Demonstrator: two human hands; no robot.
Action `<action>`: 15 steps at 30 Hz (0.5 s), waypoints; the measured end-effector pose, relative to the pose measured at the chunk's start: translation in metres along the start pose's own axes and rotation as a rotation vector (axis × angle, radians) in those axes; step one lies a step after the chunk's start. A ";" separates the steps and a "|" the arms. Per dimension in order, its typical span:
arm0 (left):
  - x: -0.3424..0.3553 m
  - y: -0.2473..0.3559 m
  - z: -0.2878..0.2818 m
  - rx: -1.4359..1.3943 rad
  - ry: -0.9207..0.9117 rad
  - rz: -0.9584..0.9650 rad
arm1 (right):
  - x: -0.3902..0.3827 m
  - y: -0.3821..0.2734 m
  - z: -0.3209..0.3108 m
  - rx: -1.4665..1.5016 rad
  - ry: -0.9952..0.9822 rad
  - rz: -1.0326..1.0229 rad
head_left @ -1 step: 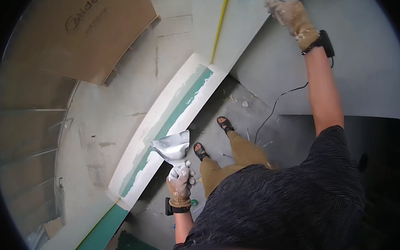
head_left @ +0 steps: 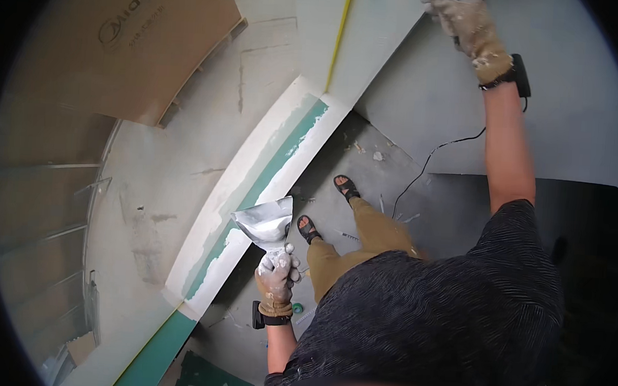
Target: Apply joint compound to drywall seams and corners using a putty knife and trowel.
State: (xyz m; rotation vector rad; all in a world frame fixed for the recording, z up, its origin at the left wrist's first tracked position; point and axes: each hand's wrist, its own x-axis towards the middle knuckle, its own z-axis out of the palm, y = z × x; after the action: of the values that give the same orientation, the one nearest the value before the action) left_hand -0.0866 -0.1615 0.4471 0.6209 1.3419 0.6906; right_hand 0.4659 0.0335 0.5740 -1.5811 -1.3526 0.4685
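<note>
My left hand (head_left: 275, 275), in a plaster-smeared glove with a black wrist strap, grips the handle of a wide putty knife (head_left: 264, 222). Its blade carries white filler and is held against the edge of a green board strip (head_left: 271, 180) coated with white filler. My right hand (head_left: 465, 23), also gloved, is raised high at the top rim and rests against the grey wall (head_left: 426, 94). Its fingers are partly cut off by the rim, and I see nothing in it.
My sandalled feet (head_left: 308, 229) stand on the grey floor beside the board. A thin black cable (head_left: 430, 157) runs across the floor. A brown cardboard box (head_left: 149, 38) lies upper left. Stair steps (head_left: 34, 234) curve down the left side. Small debris dots the floor.
</note>
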 end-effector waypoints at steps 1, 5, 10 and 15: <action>0.000 0.002 -0.002 0.044 -0.014 0.000 | -0.018 -0.022 -0.016 0.000 0.027 -0.043; 0.003 0.021 0.011 0.132 -0.053 -0.008 | -0.109 -0.059 0.000 -0.008 -0.149 0.170; -0.011 0.057 0.034 0.198 -0.160 0.002 | -0.237 0.007 0.051 0.000 -0.428 0.498; -0.039 0.083 0.049 0.162 -0.170 0.012 | -0.321 -0.035 0.064 0.208 -0.360 0.655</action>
State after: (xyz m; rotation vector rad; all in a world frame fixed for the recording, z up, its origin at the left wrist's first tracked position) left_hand -0.0496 -0.1374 0.5407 0.8002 1.2439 0.5294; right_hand 0.2973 -0.2341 0.4812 -1.7967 -0.9618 1.2989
